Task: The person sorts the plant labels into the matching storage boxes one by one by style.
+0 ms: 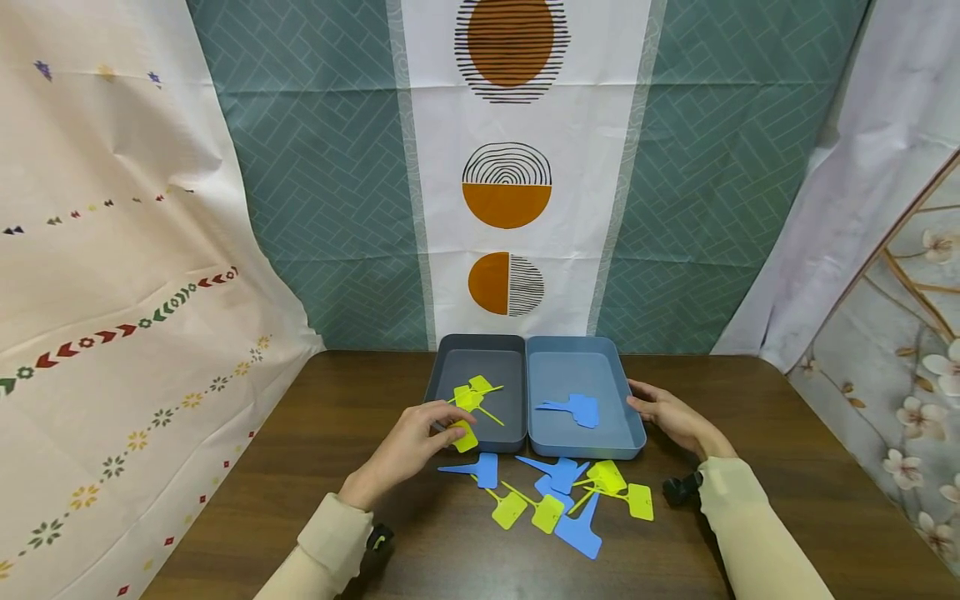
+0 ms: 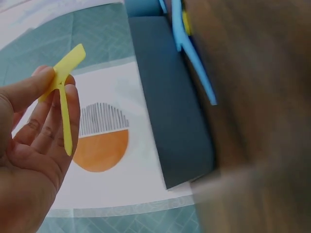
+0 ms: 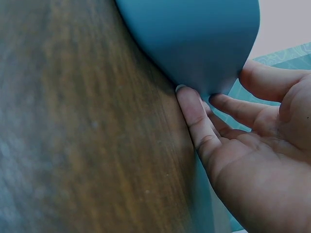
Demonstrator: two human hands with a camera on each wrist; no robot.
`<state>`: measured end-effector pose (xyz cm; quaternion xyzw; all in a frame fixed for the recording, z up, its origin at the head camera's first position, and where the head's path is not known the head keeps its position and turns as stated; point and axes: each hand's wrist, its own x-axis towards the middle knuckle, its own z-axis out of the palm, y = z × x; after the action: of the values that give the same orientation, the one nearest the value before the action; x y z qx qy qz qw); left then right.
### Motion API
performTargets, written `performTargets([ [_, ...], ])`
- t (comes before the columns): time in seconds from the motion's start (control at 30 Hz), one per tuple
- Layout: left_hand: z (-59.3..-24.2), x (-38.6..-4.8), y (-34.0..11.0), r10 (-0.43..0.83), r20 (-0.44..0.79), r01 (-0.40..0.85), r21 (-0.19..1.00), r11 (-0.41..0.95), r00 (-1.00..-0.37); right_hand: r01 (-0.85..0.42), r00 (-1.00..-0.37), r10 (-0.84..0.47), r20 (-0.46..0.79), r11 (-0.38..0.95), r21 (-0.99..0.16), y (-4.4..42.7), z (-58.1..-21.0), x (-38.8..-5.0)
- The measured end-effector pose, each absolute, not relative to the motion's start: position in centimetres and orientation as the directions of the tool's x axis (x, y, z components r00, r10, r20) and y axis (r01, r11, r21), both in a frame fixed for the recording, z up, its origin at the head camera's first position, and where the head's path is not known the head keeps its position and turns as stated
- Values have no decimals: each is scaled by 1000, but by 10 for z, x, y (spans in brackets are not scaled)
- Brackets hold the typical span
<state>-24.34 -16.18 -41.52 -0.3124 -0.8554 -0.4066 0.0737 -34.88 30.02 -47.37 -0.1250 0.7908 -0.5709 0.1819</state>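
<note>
My left hand (image 1: 420, 435) pinches a yellow T-shaped plant label (image 2: 69, 63) between thumb and fingers, over the front left of the dark grey tray (image 1: 447, 353). The label's thin stem points downward in the left wrist view. Several yellow plant labels (image 1: 471, 397) lie inside that tray. My right hand (image 1: 678, 421) touches the outer right wall of the blue tray (image 3: 194, 43), its fingers low against the side and the thumb higher up. Blue plant labels (image 1: 581, 410) lie overlapped in the blue tray.
In front of the trays, several loose blue labels (image 1: 579, 533) and yellow labels (image 1: 547, 513) lie mixed on the brown wooden table (image 1: 337, 433), some overlapping. The two trays stand side by side near the back edge, before a hanging patterned cloth (image 1: 322, 167).
</note>
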Motion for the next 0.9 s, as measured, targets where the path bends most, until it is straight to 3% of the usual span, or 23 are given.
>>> performTargets([
  [0.4, -378, -272, -152, 453, 427, 616, 634, 467, -783, 22, -905, -397, -152, 313, -949, 301, -474, -348],
  [0.9, -351, -321, -138, 460, 341, 563, 625, 541, -820, 26, -905, -397, -153, 307, -951, 302, -476, -349],
])
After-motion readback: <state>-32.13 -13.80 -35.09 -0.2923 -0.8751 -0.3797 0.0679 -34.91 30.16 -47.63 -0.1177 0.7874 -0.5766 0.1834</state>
